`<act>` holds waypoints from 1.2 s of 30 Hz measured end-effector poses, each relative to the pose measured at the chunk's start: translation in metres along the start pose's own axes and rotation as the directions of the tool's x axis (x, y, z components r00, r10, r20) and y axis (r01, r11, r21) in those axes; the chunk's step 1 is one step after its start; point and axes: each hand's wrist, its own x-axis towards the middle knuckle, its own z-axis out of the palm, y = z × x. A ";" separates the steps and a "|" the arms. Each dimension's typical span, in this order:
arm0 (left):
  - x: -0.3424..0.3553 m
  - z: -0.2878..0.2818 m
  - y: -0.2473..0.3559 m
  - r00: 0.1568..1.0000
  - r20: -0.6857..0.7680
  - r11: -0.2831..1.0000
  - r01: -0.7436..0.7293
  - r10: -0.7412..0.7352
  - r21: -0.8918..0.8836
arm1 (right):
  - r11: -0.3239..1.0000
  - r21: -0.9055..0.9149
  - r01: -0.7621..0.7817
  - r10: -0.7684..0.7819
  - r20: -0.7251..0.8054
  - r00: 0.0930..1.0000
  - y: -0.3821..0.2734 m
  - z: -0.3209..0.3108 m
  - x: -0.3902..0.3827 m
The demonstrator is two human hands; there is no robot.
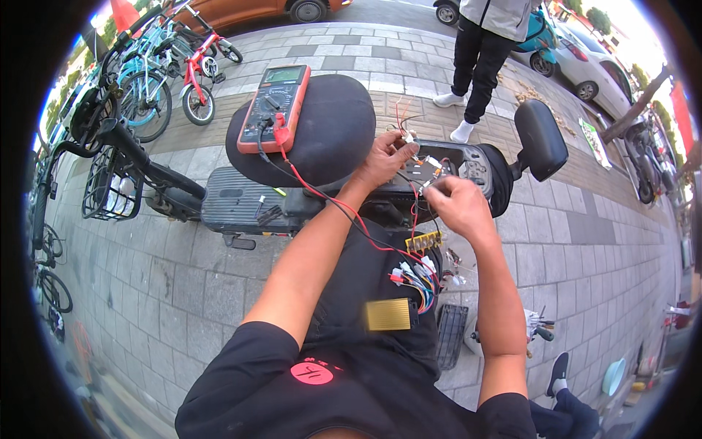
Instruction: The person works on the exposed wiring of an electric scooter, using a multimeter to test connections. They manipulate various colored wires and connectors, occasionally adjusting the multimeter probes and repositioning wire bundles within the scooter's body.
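Observation:
My left hand point(386, 157) pinches a white wire connector point(409, 137), with thin red and dark wires sticking up from it. Across the open compartment point(468, 162) of an electric scooter, my right hand point(461, 208) has its fingertips pressed together on a thin wire; its end is hard to make out. A red multimeter point(274, 110) lies on the scooter's black seat point(333, 124), and its red and black leads run down over my left forearm. On my lap are a gold controller box point(388, 314), a bundle of coloured wires with white plugs point(418, 276) and a yellow terminal strip point(423, 242).
The scooter's ribbed footboard point(241, 197) lies left, its black backrest point(541, 139) right. A person point(486, 58) stands beyond the scooter. Bicycles point(150, 91) are parked at the far left. Right of my lap are a black plastic cover point(452, 336) and a container of tools point(537, 325).

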 end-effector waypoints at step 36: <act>-0.129 -0.379 0.194 0.499 -0.823 0.951 -0.009 0.272 0.309 | 0.399 0.876 0.270 0.071 -0.323 0.944 -0.036 0.124 0.124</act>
